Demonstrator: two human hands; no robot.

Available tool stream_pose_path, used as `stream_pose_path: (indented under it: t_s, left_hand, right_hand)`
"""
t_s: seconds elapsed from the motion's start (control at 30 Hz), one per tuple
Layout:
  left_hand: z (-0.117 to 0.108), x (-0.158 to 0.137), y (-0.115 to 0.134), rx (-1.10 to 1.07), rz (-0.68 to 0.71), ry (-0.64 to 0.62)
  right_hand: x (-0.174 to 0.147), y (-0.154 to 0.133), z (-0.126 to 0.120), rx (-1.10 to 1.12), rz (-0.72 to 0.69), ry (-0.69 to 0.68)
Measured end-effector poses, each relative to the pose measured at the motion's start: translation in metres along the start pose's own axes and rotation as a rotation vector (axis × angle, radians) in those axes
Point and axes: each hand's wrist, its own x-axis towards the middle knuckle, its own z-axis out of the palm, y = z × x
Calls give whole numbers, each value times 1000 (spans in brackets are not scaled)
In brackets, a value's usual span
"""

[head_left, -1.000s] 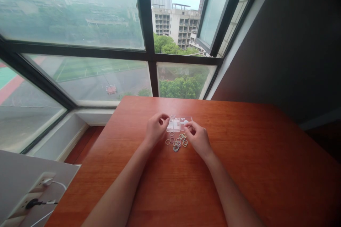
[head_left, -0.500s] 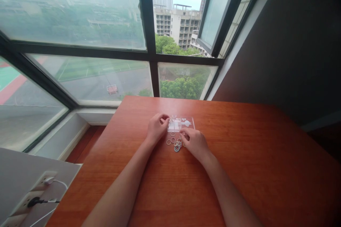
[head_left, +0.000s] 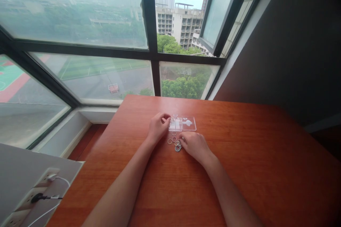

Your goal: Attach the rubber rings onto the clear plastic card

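A person's bare hands meet over a cluster of small rings (head_left: 177, 147) on a reddish-brown wooden worktop (head_left: 165, 188), seen here with the cluster as the clock's centre and twelve o'clock toward the windows (head_left: 85, 10). The right hand (head_left: 195, 144), between two and three o'clock, bends down with its fingertips at the cluster's edge; its fingers are curled, and whether a ring is pinched between them is hidden from view. The left hand (head_left: 159, 126), between ten and eleven, has its thumb and fingers bent together at the near-left side of a clear plastic box (head_left: 178, 126); whether it grips the box or something in it is too small to make out. The box lies at twelve o'clock, its clear lid (head_left: 188, 123) with a white mark spread flat at one o'clock. Pale ring shapes show at the box's left end. Three rings lie apart from the cluster: a pale ring (head_left: 168, 142) at ten, a pinkish ring (head_left: 174, 137) at eleven and another ring (head_left: 174, 131) farther out, between eleven and twelve. Wall sockets (head_left: 28, 198) with plugged-in cables sit at eight.
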Motion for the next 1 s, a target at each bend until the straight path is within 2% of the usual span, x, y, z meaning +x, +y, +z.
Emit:
stream_pose_path:
  t_s: [0.27, 0.47, 0.57, 0.73, 1.0]
  left_hand:
    - [-2, 0, 3, -14, -40, -15]
    - [-7, -1, 15, -63, -23, -48]
    - [-9, -5, 26, -129, 15, -125]
    - [-12, -14, 46, -295, 15, -443]
    - [-8, -17, 55, -280, 36, -452]
  right_hand:
    - [0, -2, -2, -75, 21, -22]
    - [-1, 5, -4, 9, 87, 145]
    - [0, 9, -2, 61, 110, 262]
    - [1, 12, 1, 117, 110, 408]
    - [0, 10, 1, 153, 62, 526]
